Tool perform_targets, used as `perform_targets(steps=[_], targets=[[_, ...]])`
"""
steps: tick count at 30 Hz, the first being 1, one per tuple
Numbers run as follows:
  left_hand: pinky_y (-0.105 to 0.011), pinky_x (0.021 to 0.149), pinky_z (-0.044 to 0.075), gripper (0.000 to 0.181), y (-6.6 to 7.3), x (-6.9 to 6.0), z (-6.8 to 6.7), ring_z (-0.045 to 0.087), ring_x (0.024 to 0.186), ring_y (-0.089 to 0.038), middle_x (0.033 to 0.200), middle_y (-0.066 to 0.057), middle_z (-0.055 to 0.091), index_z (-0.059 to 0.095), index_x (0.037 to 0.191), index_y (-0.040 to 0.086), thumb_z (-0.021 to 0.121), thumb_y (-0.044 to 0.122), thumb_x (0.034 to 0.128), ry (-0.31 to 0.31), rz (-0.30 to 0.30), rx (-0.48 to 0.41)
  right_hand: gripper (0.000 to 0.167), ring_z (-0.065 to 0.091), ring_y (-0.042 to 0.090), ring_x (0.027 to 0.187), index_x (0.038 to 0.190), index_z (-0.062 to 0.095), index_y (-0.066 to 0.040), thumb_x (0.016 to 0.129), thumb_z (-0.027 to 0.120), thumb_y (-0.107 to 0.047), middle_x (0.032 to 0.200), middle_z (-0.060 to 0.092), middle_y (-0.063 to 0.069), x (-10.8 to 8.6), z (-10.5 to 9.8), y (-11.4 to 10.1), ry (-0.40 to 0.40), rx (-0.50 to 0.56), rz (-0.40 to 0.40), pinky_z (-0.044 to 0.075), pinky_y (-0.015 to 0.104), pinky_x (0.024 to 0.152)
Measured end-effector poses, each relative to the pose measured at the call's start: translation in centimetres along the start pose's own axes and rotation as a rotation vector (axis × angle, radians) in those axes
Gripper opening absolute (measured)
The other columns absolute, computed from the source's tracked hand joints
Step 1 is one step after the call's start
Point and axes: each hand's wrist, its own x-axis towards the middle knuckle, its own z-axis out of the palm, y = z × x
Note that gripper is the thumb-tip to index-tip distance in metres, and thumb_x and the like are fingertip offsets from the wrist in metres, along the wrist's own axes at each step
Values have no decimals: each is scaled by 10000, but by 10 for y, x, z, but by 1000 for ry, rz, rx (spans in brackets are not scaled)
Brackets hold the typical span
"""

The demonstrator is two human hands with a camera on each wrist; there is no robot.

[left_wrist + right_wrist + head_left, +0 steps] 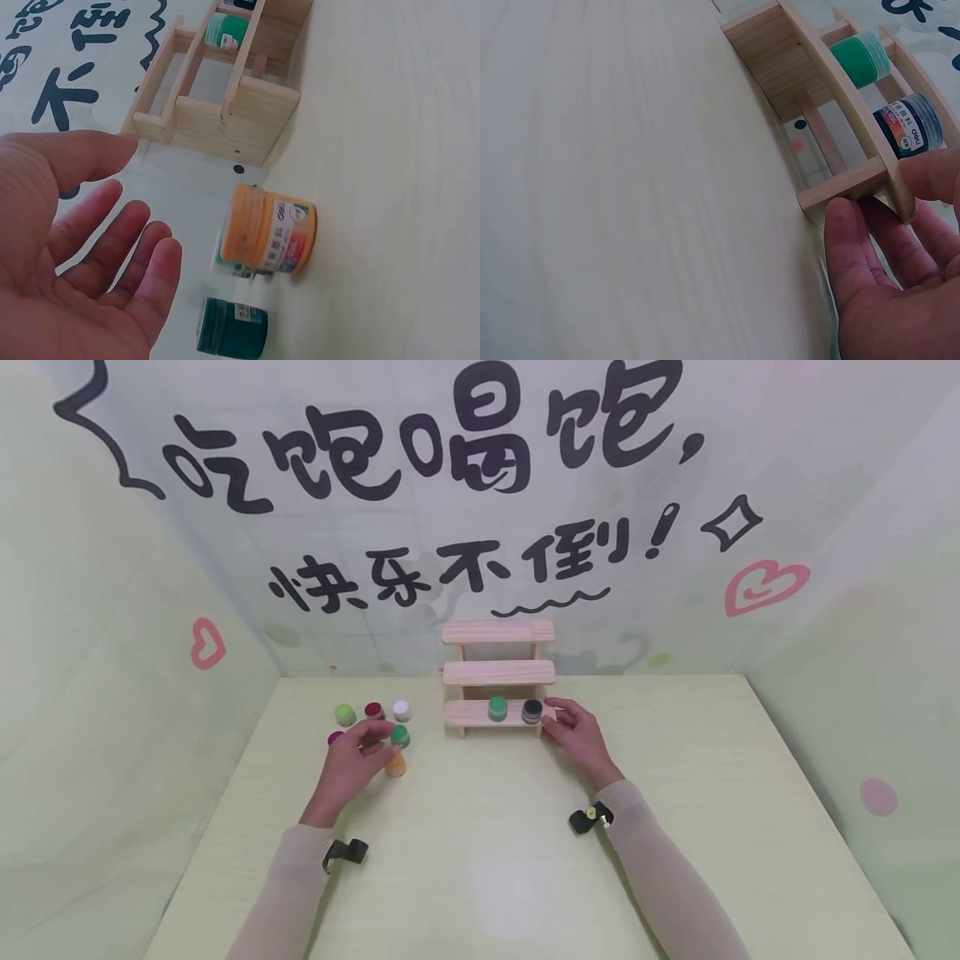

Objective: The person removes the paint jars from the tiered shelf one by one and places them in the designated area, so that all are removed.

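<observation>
My left hand (351, 770) hovers over the paint jars at the left, its fingers loosely bent and holding nothing. Nearest to it are an orange paint jar (270, 229) and a green paint jar (400, 736); in the left wrist view the fingers are apart from both. My right hand (579, 739) grips the right end of the lowest step of a wooden three-step stand (498, 673), thumb above and fingers below. On that step stand a lighter green jar (861, 60) and a black-lidded jar (907, 126), the latter close to the thumb.
Behind the left hand are a light green jar (345, 715), a dark red jar (373, 711), a white jar (401, 710) and a partly hidden purple jar (335, 739). A printed cloth backdrop (420, 527) rises behind the stand. Side cloths border the pale table (480, 860).
</observation>
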Motion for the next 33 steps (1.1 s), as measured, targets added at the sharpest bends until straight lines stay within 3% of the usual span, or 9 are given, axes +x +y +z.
perform_targets(steps=[5,9,16,20,24,29,33], targets=[[-403,1035,610,450,8,5,6,675,1250,-366,1351,-185,676,666,1340,76,818,222,943,-13,-22,-18,447,767,211,1017,1446,609,-85,1016,717,-142,1248,738,241,1,-1,1,-8,0,-6,647,275,896],[-330,972,634,472,14,10,14,696,1228,-375,1375,-194,659,656,1361,85,813,244,946,-35,-38,-61,442,764,191,1006,1440,614,-90,1014,719,-144,1233,743,229,1,-1,0,-9,-1,-1,648,277,898],[-416,1064,594,407,26,24,31,659,1267,-365,1353,-210,669,685,1300,112,821,224,934,-34,27,-88,427,753,148,955,1426,623,-94,1011,718,-130,1184,751,212,0,0,-2,-1,-9,11,652,270,879],[-371,1058,597,404,31,32,41,654,1258,-311,1356,-229,662,680,1303,85,817,204,942,-37,58,-130,424,753,148,955,1422,630,-99,1009,722,-131,1178,752,211,0,-1,-2,-2,-1,12,651,271,881],[-321,1032,606,429,37,39,49,654,1248,-283,1344,-209,667,665,1327,57,813,187,945,-37,57,-143,425,751,131,948,1419,631,-99,1006,726,-129,1168,755,203,1,-1,-1,-4,9,7,650,269,882],[-343,1027,613,414,46,46,59,662,1233,-288,1300,-153,692,666,1322,54,809,146,944,-36,51,-164,429,761,130,935,1421,630,-95,1005,727,-132,1178,756,204,1,-1,0,-3,13,3,648,251,869],[-376,1045,607,411,50,52,66,662,1223,-276,1298,-140,694,668,1318,78,816,155,942,-41,45,-181,446,775,213,994,1438,619,-91,1007,727,-140,1199,755,200,-1,-1,-4,-8,23,17,647,261,886]])
